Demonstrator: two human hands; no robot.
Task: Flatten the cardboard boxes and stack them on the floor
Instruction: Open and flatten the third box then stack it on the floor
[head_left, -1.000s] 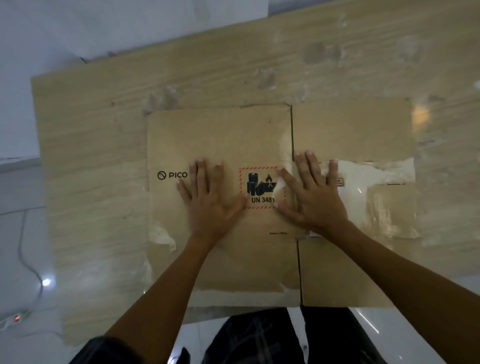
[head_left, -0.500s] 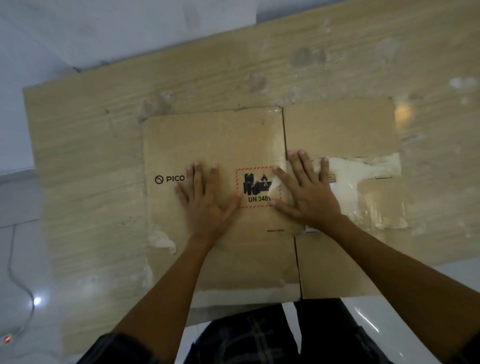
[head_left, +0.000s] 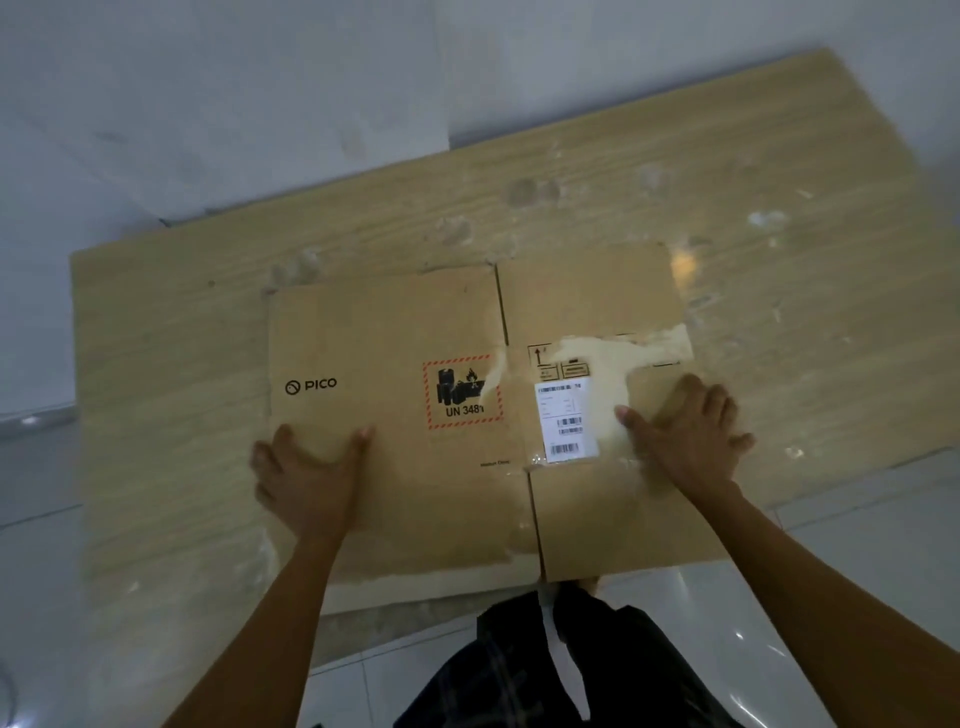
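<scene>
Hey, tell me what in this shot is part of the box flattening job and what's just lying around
Part of the job:
flattened cardboard box
left hand, at the box's left edge
right hand, at its right edge

Just there:
wooden table under the box
white shipping label stuck on the box
tiled floor

Flattened box lies on table, near front edge; left hand at its left edge, right hand at right.

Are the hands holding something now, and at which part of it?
Both hands grip the flattened cardboard box: the left hand at its left edge, thumb on top, the right hand at its right edge. It lies on the wooden board.
</scene>
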